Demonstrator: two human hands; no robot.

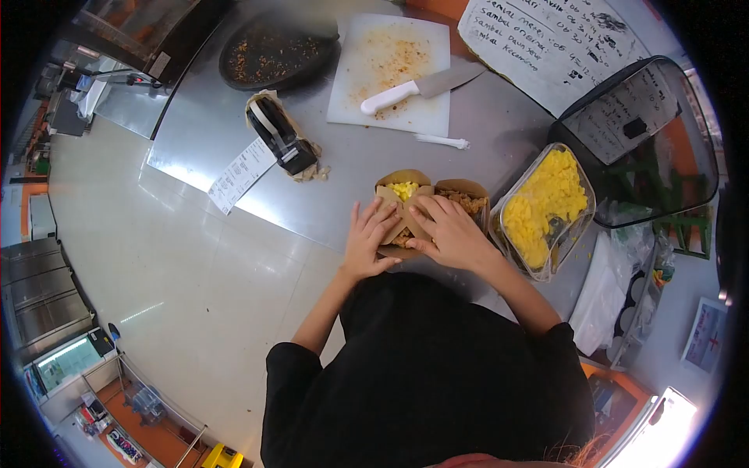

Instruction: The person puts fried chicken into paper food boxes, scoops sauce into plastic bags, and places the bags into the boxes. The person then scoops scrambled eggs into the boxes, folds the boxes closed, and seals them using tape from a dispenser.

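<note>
Both hands rest on a brown cardboard food box (402, 179) near the counter's front edge. My left hand (370, 240) presses its left flap with fingers spread. My right hand (451, 235) lies on the right flap, fingers extended. Yellow food (403, 189) shows at the back of the box, and browned food shows at the front between the flaps. A second brown box (462, 186) with fried food stands touching it on the right, partly under my right hand. Right of that sits a clear container (589, 204) of yellow scrambled food.
A white cutting board (351, 93) with a knife (394, 97) lies at the back, beside a black pan (273, 54). A tape dispenser (285, 136) with a receipt (240, 177) is left. A dark-rimmed transparent bin (663, 148) and plastic bags (605, 288) are right.
</note>
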